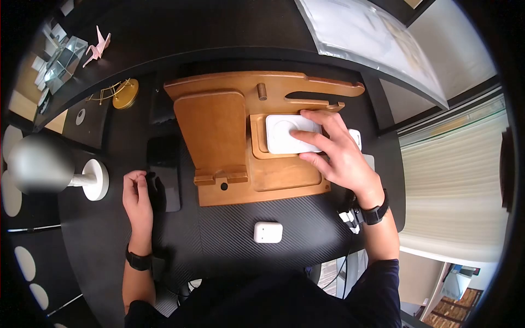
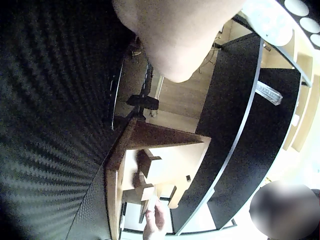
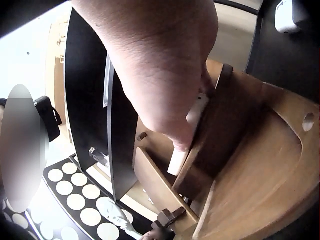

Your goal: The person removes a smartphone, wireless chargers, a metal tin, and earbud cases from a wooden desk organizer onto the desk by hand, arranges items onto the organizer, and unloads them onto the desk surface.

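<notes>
In the head view, my right hand pinches a flat white rectangular pad with a round mark on it, thumb at its near edge and fingers over its top and far edge. The pad lies at the raised square section of a wooden stand; whether it touches the wood is unclear. My right hand covers part of the pad in the right wrist view. My left hand, fingers loosely curled and holding nothing, lies beside a dark phone-like slab.
A small white case lies in front of the stand on the black desk. At the left stands a white lamp, with a gold-coloured base behind. A shelf crosses above the stand's back, carrying a pink paper crane.
</notes>
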Available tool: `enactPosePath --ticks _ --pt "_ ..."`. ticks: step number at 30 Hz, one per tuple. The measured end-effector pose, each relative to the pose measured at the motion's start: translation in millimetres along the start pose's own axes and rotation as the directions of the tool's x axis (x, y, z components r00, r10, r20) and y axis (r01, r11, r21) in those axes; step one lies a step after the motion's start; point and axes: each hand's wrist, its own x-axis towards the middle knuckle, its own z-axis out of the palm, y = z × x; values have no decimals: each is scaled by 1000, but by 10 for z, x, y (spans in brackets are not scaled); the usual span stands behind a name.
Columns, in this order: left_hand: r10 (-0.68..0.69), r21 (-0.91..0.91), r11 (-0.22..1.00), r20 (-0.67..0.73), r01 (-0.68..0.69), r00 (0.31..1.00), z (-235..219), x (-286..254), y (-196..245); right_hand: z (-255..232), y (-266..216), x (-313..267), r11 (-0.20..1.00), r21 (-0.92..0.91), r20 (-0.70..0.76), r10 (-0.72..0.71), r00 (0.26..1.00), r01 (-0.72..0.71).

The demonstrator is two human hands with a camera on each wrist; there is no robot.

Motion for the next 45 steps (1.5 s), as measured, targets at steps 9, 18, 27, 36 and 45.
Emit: enactPosePath --ticks 9,18,27,36,45 --pt "-9 -10 1000 14 9 1000 -11 -2 -11 157 -133 -1 992 -129 -74 2 997 -12" --pt "13 -1 1000 7 -13 1000 -5 3 -31 280 -186 -63 993 -106 -107 46 993 -58" --pt "-14 -31 999 8 14 1000 -10 0 -53 298 -258 -59 993 -96 -140 57 989 -71" --pt "-30 -47 998 13 30 999 -26 -5 -107 -202 340 -446 916 -90 -408 323 854 -390" --pt "9 -20 1000 6 -9 1000 -19 12 -149 -201 801 -733 746 -245 -85 619 781 -619"
